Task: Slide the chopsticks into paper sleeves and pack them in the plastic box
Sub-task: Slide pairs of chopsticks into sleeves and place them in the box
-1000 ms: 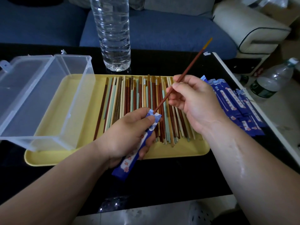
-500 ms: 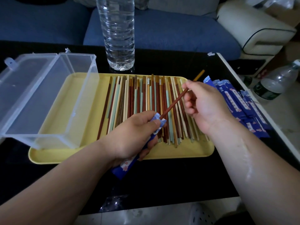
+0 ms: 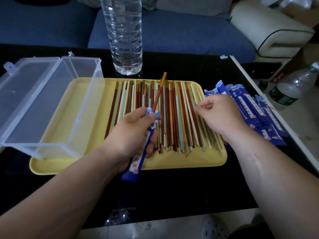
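Chopstick (image 3: pixel 159 94), sleeve (image 3: pixel 138 161) in curled left fingers (image 3: pixel 152 142)

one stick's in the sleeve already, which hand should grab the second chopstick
Right. The right hand is over the loose chopsticks on the yellow tray, while the left hand grips the paper sleeve holding the red chopstick.

On the table (image 3: pixel 172 195), tray (image 3: pixel 189 161) in the middle. On its left part, plastic box (image 3: pixel 77 109); on the rest, chopsticks (image 3: pixel 179 118) side by side. Behind the tray, water bottle (image 3: pixel 126 40). Right of it, paper sleeves (image 3: pixel 250 109), perhaps touching its edge. Above the row, left hand (image 3: pixel 133 131) round one sleeve (image 3: pixel 136 164), right hand (image 3: pixel 221 114) beside.
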